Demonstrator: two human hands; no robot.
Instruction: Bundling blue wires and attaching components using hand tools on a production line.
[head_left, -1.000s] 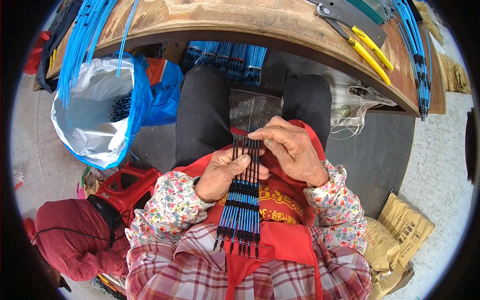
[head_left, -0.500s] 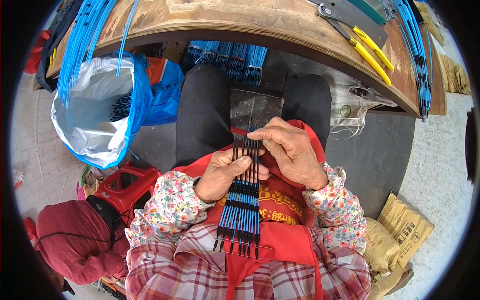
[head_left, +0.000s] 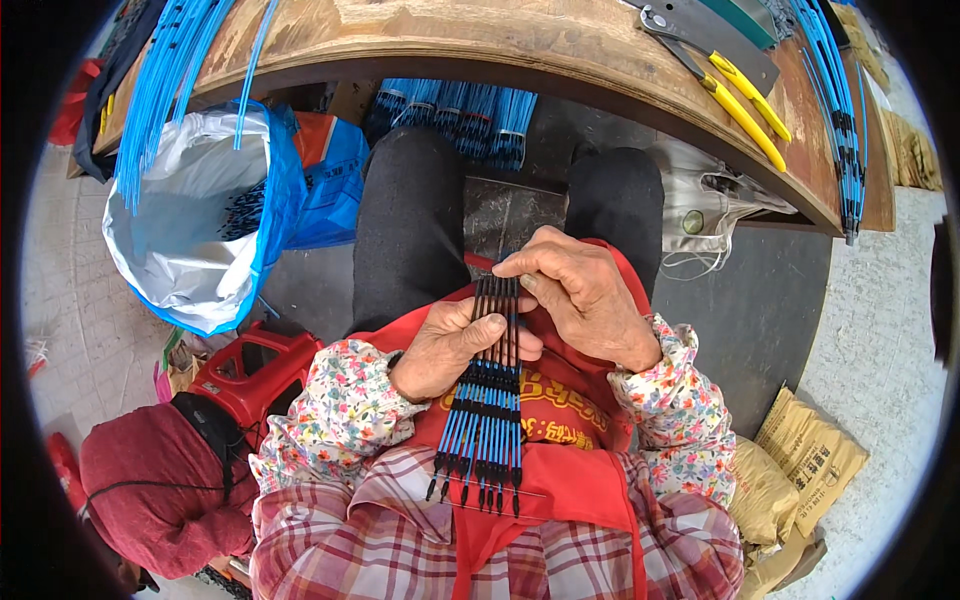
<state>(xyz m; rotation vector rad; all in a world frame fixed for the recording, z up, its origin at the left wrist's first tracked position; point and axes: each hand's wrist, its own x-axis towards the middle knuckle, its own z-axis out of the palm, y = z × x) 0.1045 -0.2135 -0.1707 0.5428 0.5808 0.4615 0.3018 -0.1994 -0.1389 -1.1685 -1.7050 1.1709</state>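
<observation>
Over my lap, a fanned row of thin blue-and-black rods [head_left: 480,420] lies side by side, their dark pointed ends toward me. My left hand [head_left: 452,340] is closed around the row's upper part, thumb laid across the front and fingers behind. At the far right end of the row, my right hand [head_left: 580,300] has thumb and forefinger bent together against the rod tips. Whether those fingers pinch one rod or several is hidden. A thin wire-like line [head_left: 500,508] crosses near the pointed ends. Beneath is a red apron [head_left: 580,485].
A wooden bench [head_left: 480,35] spans the far side, bearing yellow-handled shears [head_left: 745,110] and blue rods [head_left: 835,110]. At left stand a white-lined blue sack [head_left: 190,190] and a red stool [head_left: 260,370]. Bundled blue rods [head_left: 470,115] are under the bench; brown paper sacks [head_left: 810,455] lie at right.
The upper ends of the rods have drawn closer together between my hands. Both hands stay nearly in place.
</observation>
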